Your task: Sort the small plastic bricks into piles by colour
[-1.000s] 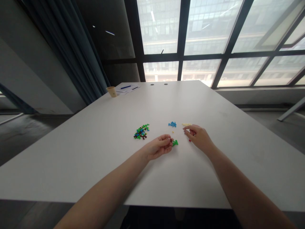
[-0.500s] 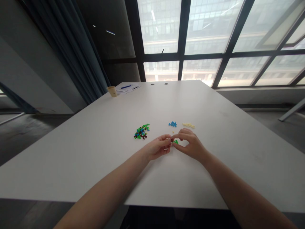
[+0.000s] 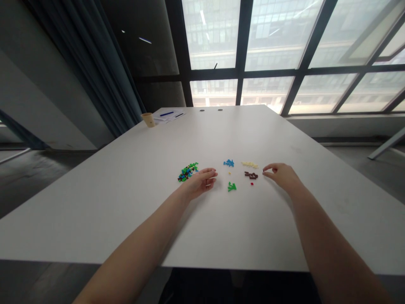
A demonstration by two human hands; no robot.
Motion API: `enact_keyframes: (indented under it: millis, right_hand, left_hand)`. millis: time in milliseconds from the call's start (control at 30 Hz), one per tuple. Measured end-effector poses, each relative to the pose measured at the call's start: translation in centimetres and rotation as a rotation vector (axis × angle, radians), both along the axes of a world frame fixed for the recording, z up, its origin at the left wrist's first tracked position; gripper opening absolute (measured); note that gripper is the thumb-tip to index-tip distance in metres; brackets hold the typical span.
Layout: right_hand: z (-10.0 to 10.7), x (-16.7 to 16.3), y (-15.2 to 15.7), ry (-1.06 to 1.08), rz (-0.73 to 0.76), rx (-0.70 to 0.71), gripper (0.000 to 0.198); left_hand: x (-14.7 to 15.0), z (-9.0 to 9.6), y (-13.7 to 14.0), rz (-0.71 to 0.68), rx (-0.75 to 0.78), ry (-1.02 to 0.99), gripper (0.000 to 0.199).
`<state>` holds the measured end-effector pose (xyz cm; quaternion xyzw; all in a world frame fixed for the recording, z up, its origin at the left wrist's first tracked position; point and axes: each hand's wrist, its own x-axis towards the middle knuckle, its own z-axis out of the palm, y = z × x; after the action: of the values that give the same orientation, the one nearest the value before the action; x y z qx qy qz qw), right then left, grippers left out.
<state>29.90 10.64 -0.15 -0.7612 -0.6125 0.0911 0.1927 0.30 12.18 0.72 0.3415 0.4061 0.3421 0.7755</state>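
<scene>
My right hand (image 3: 280,175) pinches a small dark brown toy brick (image 3: 263,170) between thumb and fingertip, just right of a small group of dark brown bricks (image 3: 251,175). My left hand (image 3: 202,180) hovers beside the mixed pile of toy bricks (image 3: 187,172), its fingers curled in; whatever they hold is hidden. Between the hands lie several green bricks (image 3: 232,186), a lone yellow piece (image 3: 229,173) and a red piece (image 3: 252,184). Farther back are blue bricks (image 3: 229,163) and pale yellow bricks (image 3: 249,164).
The white table (image 3: 202,228) stretches away to a large window. At its far left stand a paper cup (image 3: 148,120) and papers (image 3: 163,117) with a blue pen (image 3: 166,114) on them. A dark curtain (image 3: 104,76) hangs to the left.
My hands have moved apart from where they met over the green bricks. The right went rightward with a brown brick, the left toward the pile. The brown group and red piece now show.
</scene>
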Motion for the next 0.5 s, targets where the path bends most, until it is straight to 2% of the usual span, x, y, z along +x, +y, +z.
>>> enact_keyframes:
  millis: [67,233,400,500]
  right_hand:
    - [-0.9,0.2,0.2,0.001,0.026,-0.065,0.017]
    - [-2.2,-0.2,0.6,-0.006,0.049,-0.069,0.020]
    - [-2.3,-0.1,0.8,-0.007,0.054,-0.063,0.021]
    - [-1.9,0.3,0.7,-0.007,0.037,-0.055,0.022]
  left_hand:
    - [-0.7,0.1,0.6,0.038,0.012,0.008,0.021]
    - [-2.3,0.0,2.1,0.120,0.057,-0.012,0.016]
    - [-2.9,-0.3,2.9,0.175,0.079,-0.003,0.014]
    - [-3.0,-0.2,3.1,0.192,0.136,0.087,0.017]
